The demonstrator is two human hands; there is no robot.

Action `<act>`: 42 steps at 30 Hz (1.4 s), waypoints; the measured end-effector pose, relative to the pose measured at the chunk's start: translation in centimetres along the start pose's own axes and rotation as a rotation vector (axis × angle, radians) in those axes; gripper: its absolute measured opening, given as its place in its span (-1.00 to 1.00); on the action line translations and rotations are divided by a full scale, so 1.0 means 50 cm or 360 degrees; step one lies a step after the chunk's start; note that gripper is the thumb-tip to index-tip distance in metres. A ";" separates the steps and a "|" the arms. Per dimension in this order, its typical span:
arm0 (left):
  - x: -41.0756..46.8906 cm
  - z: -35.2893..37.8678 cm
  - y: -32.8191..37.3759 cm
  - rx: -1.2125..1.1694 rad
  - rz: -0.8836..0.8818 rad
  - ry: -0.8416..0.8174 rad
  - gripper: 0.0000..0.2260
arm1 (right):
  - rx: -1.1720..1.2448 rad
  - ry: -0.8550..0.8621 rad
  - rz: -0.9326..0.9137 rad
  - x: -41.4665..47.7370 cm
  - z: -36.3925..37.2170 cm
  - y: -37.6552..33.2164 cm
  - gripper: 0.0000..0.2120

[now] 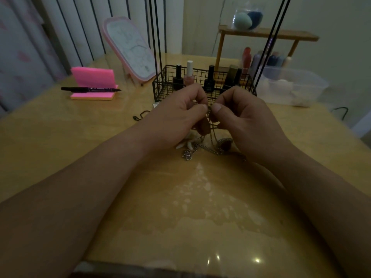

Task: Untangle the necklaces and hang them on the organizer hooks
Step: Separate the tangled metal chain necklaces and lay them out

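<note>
A tangle of necklaces (208,143) hangs between my hands and trails onto the table: silver chains, brown stone pendants and pale tooth-shaped beads. My left hand (176,115) pinches the tangle at its top between thumb and fingers. My right hand (243,117) pinches the same tangle right beside it, thumbs nearly touching. Behind my hands stands the black wire organizer (160,85), a basket with tall thin black rods (155,31) rising out of the frame; its hooks are out of view.
Nail polish bottles (189,75) stand in the basket. A black cord (140,115) lies left of it. A pink notepad with a black marker (90,89), a pink-framed mirror (128,49), a wooden shelf (267,35) and a clear plastic box (291,85) line the back of the table.
</note>
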State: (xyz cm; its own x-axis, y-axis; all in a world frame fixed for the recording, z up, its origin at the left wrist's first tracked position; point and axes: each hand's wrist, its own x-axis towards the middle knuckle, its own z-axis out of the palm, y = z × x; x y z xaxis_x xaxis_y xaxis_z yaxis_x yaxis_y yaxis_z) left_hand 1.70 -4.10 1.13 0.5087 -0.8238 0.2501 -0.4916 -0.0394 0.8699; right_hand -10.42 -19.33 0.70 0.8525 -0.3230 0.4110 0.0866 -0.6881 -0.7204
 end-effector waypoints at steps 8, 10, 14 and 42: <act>-0.002 0.001 0.006 0.0066 -0.0010 0.0054 -0.90 | 0.0255 -0.0099 0.0217 0.000 0.005 -0.006 -0.90; -0.002 0.000 0.008 0.0097 0.0020 0.0059 -0.90 | 0.0466 -0.0148 0.0313 0.002 0.003 -0.009 -0.88; -0.003 -0.003 0.013 0.0043 0.0030 0.0078 -0.89 | 0.0929 -0.0232 0.0482 0.003 0.003 -0.016 -0.88; 0.001 -0.003 0.014 -0.0259 -0.0148 0.0089 -0.86 | 0.0231 -0.0191 0.0156 -0.002 -0.014 -0.010 -0.78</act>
State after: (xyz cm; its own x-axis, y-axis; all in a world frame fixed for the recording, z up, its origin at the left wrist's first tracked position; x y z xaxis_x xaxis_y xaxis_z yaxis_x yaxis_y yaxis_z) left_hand 1.48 -4.08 1.83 0.5874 -0.7880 0.1845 -0.3221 -0.0185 0.9465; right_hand -10.90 -19.41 1.41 0.9150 -0.2983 0.2717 0.0661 -0.5535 -0.8302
